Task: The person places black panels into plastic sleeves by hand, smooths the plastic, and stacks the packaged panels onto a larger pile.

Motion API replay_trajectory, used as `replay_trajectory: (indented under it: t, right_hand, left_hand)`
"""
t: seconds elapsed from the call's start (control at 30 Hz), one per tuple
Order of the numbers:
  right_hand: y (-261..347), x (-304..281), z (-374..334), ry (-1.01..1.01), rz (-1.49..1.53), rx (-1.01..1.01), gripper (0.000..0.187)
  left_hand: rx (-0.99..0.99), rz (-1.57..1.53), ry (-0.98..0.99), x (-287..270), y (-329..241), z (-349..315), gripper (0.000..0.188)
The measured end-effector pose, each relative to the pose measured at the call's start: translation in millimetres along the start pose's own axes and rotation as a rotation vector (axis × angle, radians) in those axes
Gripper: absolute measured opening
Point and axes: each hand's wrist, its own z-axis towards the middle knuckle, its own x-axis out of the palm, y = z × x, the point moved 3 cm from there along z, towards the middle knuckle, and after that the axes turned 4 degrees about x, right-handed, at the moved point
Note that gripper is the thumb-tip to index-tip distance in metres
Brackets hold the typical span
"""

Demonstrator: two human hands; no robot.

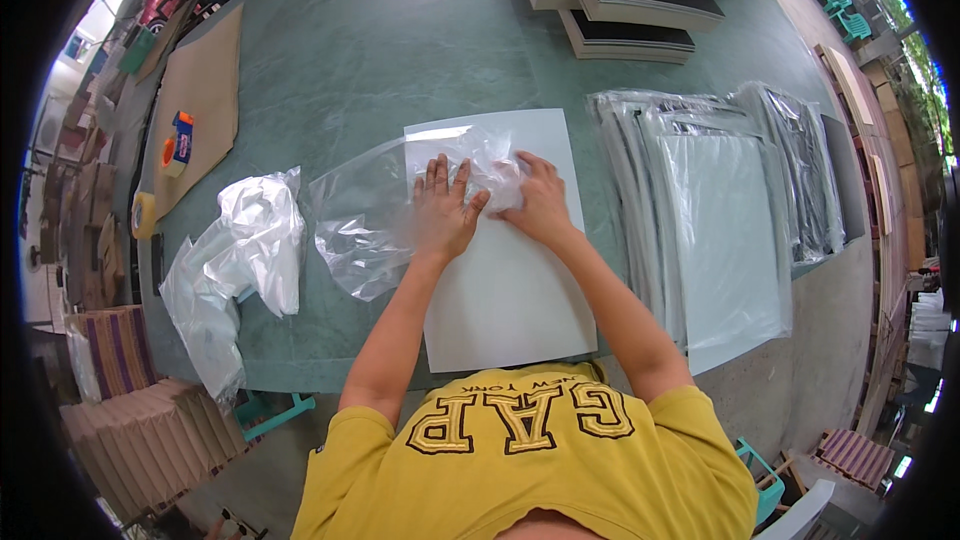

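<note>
A pale rectangular panel [520, 310] lies flat on the green table in front of me. Across its upper half spreads a clear plastic bag [365, 200], which trails off the panel's left edge. My left hand [443, 215] rests on the bag with its fingers stretched out and spread. Opposite it, my right hand [542, 202] has curled fingers around a bunched part of the plastic [497, 175]. The thumbs of both hands point toward each other over the panel.
To the left lies a heap of plastic bags [255, 230]. Tape rolls [145, 215] and a tape dispenser [180, 145] sit by a cardboard sheet [205, 90]. Stacks of plastic-wrapped panels [725, 230] stand on the right. Thick dark-topped boards [635, 35] are piled at the far side.
</note>
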Motion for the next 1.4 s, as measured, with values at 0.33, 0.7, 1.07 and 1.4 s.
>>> replay_trajectory:
  t: [0.33,0.7,1.07,1.4]
  right_hand:
    - [7.8,-24.0,-32.1,0.288,0.851,0.815,0.024]
    - [-36.7,-16.1,-35.8,0.538,1.377,1.059,0.026]
    - [-58.8,-44.1,5.7,0.569,1.271,0.944,0.016]
    - [-27.0,-78.5,4.1,0.677,1.152,0.767,0.019]
  left_hand:
    - [-0.113,0.088,0.051,-14.3,29.7,3.3,0.053]
    - [-0.061,0.113,-0.056,-8.0,31.3,-2.6,0.058]
    - [-0.059,0.081,-0.054,-14.5,28.2,-10.7,0.057]
    - [-0.044,-0.292,-0.018,-68.5,7.2,-1.6,0.026]
